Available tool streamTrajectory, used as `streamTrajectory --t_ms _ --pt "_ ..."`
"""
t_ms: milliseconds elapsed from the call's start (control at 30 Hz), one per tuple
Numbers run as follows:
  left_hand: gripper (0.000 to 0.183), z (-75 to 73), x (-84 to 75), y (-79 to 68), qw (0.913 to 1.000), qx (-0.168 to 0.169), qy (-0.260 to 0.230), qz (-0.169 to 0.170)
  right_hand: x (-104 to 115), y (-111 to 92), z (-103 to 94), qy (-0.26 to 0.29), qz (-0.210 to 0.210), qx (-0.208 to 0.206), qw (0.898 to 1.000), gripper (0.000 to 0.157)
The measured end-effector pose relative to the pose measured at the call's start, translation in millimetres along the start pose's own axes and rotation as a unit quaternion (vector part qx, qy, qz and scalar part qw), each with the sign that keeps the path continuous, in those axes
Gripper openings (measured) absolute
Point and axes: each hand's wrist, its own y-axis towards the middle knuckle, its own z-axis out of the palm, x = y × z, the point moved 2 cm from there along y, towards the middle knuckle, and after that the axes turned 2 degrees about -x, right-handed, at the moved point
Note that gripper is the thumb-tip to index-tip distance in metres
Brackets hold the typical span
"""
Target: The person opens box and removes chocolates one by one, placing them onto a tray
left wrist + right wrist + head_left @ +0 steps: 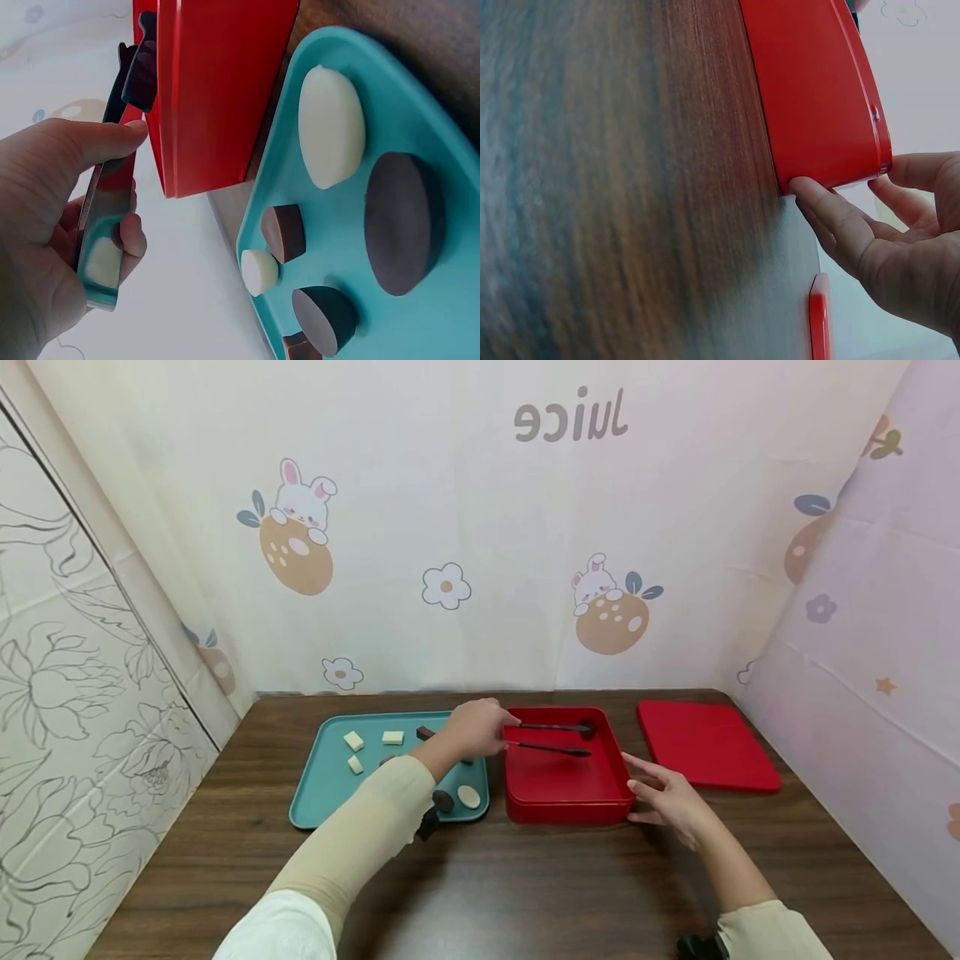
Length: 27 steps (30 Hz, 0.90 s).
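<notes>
My left hand (477, 727) holds metal tongs (105, 217) with black tips, its thumb along one arm. The tongs reach over the red box (566, 785), and their two tips (577, 752) stand apart. A dark round shape (588, 725) shows at the far tip in the head view. My right hand (671, 802) rests its spread fingers against the box's right side near the front corner, between rim and base. Beside the box, a teal tray (322, 785) bears white and dark brown chocolate-like pieces, including a white oval (330, 127) and a dark oval (405, 221).
A flat red lid (705, 745) lies on the wooden table (525, 893) to the right of the box. Small white blocks (393, 737) sit at the tray's far side. A patterned curtain (450, 527) hangs behind the table's back edge.
</notes>
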Motion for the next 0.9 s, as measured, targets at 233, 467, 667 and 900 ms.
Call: streamTrajectory --t_ms 233,467,667,900 --pt "0.043 2.8 2.3 15.8 0.9991 0.014 0.033 -0.024 2 1 1.6 0.001 -0.005 0.003 1.0 0.061" --pt "0.042 8.4 -1.6 32.7 0.9991 0.007 0.023 -0.035 1 0 1.4 0.01 -0.003 0.004 1.0 0.061" --pt "0.046 9.3 -8.0 40.7 0.9986 0.002 0.021 -0.048 0 0 1.2 0.013 -0.006 0.008 1.0 0.061" --pt "0.045 6.6 -14.3 43.4 0.9974 0.009 0.039 -0.06 1 1 1.5 0.01 -0.004 0.008 1.0 0.061"
